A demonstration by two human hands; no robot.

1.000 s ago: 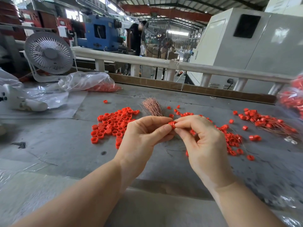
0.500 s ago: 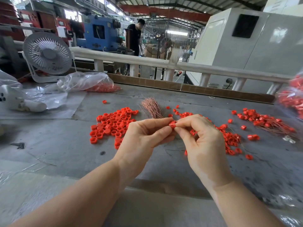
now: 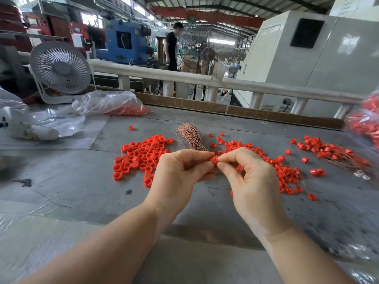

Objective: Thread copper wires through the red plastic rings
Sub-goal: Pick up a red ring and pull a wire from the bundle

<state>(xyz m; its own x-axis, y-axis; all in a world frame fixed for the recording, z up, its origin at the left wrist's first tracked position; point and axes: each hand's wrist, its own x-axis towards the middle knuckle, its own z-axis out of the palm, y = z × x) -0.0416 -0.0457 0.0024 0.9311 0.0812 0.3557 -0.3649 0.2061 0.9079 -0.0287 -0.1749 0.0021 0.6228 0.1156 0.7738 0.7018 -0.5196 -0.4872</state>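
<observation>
My left hand [image 3: 180,173] and my right hand [image 3: 252,181] meet above the grey table [image 3: 71,187], both pinching one red plastic ring [image 3: 214,159] between thumb and fingers. Any wire at the ring is too thin to make out. A bundle of copper wires [image 3: 191,135] lies just beyond my hands. A pile of loose red rings [image 3: 139,156] sits to the left. More rings mixed with thin wires [image 3: 285,173] lie to the right. Rings with wires through them [image 3: 332,152] are heaped at far right.
A white desk fan [image 3: 59,68] stands at the back left, beside a clear bag with red rings [image 3: 114,104]. Another bag of rings [image 3: 365,124] is at the right edge. A white railing [image 3: 205,80] runs behind the table. A person [image 3: 172,48] stands by the machines.
My hands stay together on the ring with only small finger shifts. The person in the background has stepped into clearer view.
</observation>
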